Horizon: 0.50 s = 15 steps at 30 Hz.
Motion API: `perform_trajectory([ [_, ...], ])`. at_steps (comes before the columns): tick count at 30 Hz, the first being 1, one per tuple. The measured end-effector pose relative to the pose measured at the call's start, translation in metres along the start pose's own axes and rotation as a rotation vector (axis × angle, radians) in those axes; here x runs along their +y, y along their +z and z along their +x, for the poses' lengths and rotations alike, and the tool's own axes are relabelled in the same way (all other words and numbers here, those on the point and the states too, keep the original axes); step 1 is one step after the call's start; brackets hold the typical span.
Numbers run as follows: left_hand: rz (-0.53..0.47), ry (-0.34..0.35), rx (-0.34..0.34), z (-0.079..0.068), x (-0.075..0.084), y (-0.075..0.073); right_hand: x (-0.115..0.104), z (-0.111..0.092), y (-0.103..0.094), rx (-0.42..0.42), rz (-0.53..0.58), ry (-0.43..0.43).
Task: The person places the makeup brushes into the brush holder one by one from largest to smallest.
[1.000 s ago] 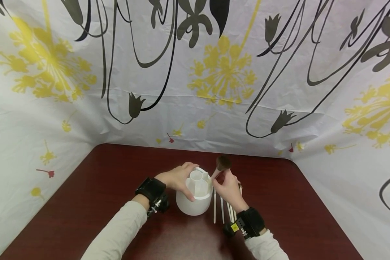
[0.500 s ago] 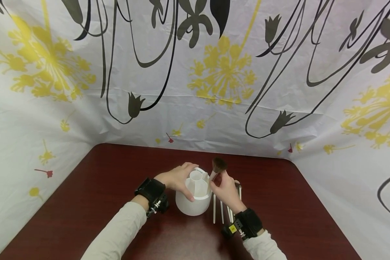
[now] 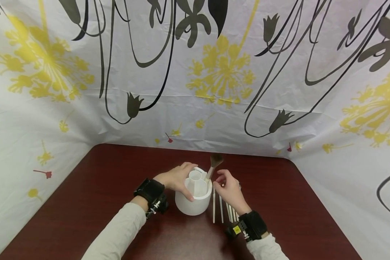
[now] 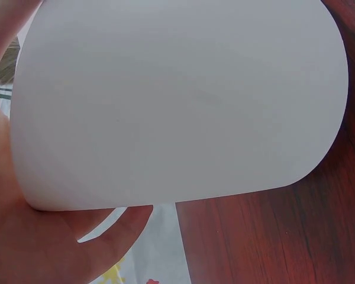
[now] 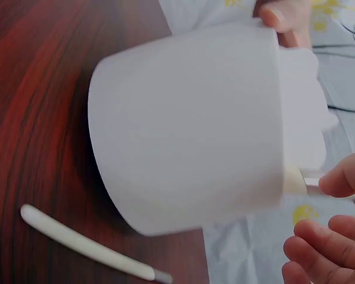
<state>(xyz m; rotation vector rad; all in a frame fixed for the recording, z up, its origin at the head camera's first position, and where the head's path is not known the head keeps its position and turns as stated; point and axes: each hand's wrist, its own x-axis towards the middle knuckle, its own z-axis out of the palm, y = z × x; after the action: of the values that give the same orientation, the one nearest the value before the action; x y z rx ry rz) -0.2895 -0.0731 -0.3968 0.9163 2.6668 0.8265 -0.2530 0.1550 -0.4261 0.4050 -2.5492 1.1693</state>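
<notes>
A white round brush holder (image 3: pixel 192 206) with inner compartments stands on the table. My left hand (image 3: pixel 174 177) grips it, thumb over the front of the rim and fingers round the far side. In the holder's right side stands a makeup brush (image 3: pixel 216 161) with full brown bristles, leaning right; its lower handle is hidden inside. My right hand (image 3: pixel 230 189) is just right of this brush, fingers loosely bent and parted, holding nothing. Its thumb overlaps the brush's neck in the right wrist view, where the pale handle (image 5: pixel 294 180) shows at the rim.
Several slim brushes (image 3: pixel 213 209) with pale handles lie side by side on the dark red table (image 3: pixel 126 162), right of the holder and partly under my right hand. Behind the table hangs a white cloth (image 3: pixel 169 126) with flower prints.
My right hand brought the makeup brush left to the holder, lowered it in and let go, then drew slightly right. My left hand has stayed on the holder.
</notes>
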Motion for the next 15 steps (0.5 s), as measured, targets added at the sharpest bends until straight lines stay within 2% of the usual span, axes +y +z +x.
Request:
perform_trajectory([
  [5,-0.002,0.003,-0.017,0.0,0.003,0.001,0.013,-0.008,-0.016,0.036,0.013,0.049],
  [9,0.014,-0.02,-0.049,-0.004,0.005,-0.002,0.025,-0.013,-0.028,0.02,0.003,0.075],
  [15,0.044,-0.044,-0.075,-0.006,0.011,-0.008,0.046,-0.016,-0.044,0.034,-0.109,0.113],
])
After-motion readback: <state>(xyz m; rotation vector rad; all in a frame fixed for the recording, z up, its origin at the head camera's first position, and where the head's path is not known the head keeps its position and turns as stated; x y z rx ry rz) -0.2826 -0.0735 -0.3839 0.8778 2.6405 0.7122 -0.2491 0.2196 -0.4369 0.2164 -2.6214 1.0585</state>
